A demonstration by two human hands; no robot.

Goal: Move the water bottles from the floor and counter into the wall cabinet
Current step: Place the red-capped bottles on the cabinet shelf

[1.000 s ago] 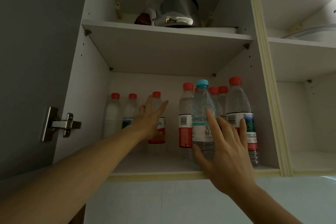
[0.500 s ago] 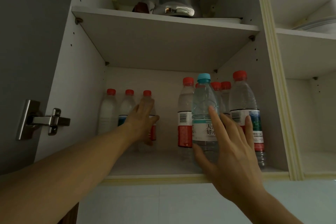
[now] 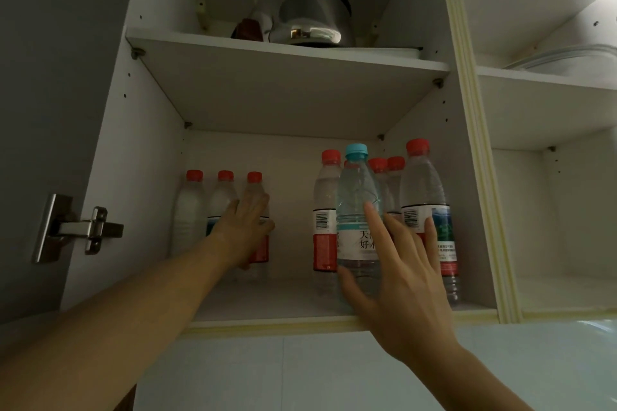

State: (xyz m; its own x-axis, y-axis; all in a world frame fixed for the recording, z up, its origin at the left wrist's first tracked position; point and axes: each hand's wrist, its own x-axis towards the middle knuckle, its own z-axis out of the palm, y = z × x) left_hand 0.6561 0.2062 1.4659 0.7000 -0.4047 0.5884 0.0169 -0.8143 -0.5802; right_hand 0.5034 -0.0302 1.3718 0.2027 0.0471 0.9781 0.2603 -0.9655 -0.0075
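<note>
- Your left hand (image 3: 245,230) reaches deep into the wall cabinet (image 3: 130,157), fingers curled round the red-capped bottle (image 3: 255,190) that stands third from the left on the lower shelf (image 3: 283,300).
- Two more red-capped bottles (image 3: 190,210) stand just to its left, in a row near the far wall.
- Your right hand (image 3: 397,280) is spread, fingers straight, at the near right of the shelf; forefinger tip and thumb touch the blue-capped bottle (image 3: 357,197), no grip closed round it.
- The blue-capped bottle stands upright near the shelf's front edge.
- A cluster of red-capped bottles (image 3: 425,190) stands around and behind it, all upright; the tallest-looking one is just right of your hand, against the right wall.
- A steel kettle (image 3: 307,13) sits on the upper shelf (image 3: 287,53).
- A door hinge (image 3: 76,228) shows at far left.
- Right compartment: a clear lid (image 3: 564,58) on its upper shelf.
</note>
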